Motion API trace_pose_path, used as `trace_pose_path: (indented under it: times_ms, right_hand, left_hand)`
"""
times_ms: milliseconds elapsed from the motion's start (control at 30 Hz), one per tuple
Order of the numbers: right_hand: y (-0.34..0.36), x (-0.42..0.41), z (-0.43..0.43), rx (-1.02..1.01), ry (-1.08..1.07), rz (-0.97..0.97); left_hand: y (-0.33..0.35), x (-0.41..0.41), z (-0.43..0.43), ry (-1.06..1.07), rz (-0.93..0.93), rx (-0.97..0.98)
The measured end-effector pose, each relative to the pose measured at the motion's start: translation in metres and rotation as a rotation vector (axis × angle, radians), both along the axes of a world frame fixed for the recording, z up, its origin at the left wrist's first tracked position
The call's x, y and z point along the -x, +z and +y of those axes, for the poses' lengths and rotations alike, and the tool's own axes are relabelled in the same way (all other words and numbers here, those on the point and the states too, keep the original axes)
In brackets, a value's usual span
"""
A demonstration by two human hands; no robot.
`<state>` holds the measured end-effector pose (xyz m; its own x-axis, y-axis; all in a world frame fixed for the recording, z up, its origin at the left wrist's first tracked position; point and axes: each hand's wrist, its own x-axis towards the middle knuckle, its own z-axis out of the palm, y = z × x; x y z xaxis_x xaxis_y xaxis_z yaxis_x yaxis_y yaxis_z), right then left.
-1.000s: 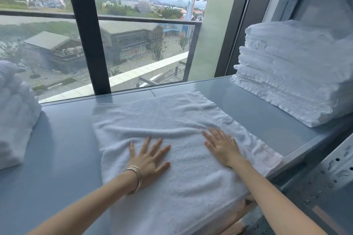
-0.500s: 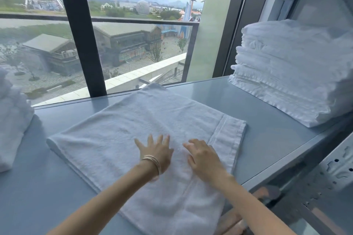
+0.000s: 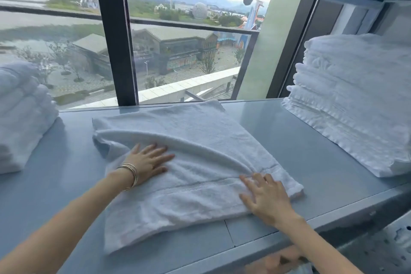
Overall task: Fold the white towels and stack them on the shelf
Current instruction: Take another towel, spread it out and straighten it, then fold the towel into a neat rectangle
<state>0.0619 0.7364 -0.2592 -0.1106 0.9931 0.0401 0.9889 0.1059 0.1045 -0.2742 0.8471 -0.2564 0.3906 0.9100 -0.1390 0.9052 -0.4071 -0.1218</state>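
You are working at a smooth grey-blue metal shelf [image 3: 278,140] in front of a dark-framed glass window [image 3: 113,35]. A white terry towel [image 3: 200,140], partly folded, is lying in the middle of it, turned at an angle, with its near corner reaching the shelf's front edge. A long raised ridge of cloth is running across the towel from its far left corner down towards its near right side. Your left hand [image 3: 148,162], with thin gold bangles [image 3: 130,173] sitting on the wrist, is resting palm down on the towel with straight, slightly spread fingers lying just below that ridge. Your right hand [image 3: 266,198] is pressing flat on the towel's near right part, fingers spread wide, their tips touching the spot where the ridge is ending beside the woven border band. Neither hand is pinching any cloth. A tall stack of folded white towels [image 3: 355,107] is sitting at the right end of the shelf, well apart from the towel, and a softer pile of white towels [image 3: 22,118] is sitting at the left end.
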Motion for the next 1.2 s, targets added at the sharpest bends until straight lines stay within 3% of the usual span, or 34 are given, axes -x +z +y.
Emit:
trace_pose_path:
  times_ms: [67, 167, 333, 633, 833, 933, 1067, 1200]
  right_hand:
    - [-0.008, 0.0, -0.016, -0.124, 0.092, 0.048]
    - [-0.016, -0.002, -0.024, -0.125, 0.289, 0.184]
    - [-0.035, -0.006, -0.025, -0.104, 0.591, 0.006]
    - [-0.039, -0.017, -0.068, -0.096, 0.739, -0.063]
    - [-0.039, -0.01, -0.102, -0.295, 0.723, 0.045]
    - [-0.028, -0.009, -0.113, -0.163, 0.666, 0.066]
    - [0.014, -0.014, -0.122, 0.169, 0.615, 0.286]
    - [0.063, -0.024, -0.121, 0.536, 0.533, 0.352]
  left_hand:
    - [0.003, -0.014, -0.019, 0.07, 0.062, -0.085]
    - [-0.01, -0.039, -0.077, -0.061, -0.274, -0.053]
    - [-0.047, -0.054, -0.15, -0.131, -0.113, -0.122]
    - [-0.045, -0.047, -0.23, -0.115, -0.023, -0.195]
    - [-0.04, -0.04, -0.257, -0.15, -0.102, -0.284]
    - [-0.029, -0.021, -0.268, -0.158, -0.17, -0.218]
    - [-0.002, -0.002, -0.274, -0.099, -0.477, 0.044]
    - [0.041, 0.013, -0.262, -0.043, -0.338, 0.46]
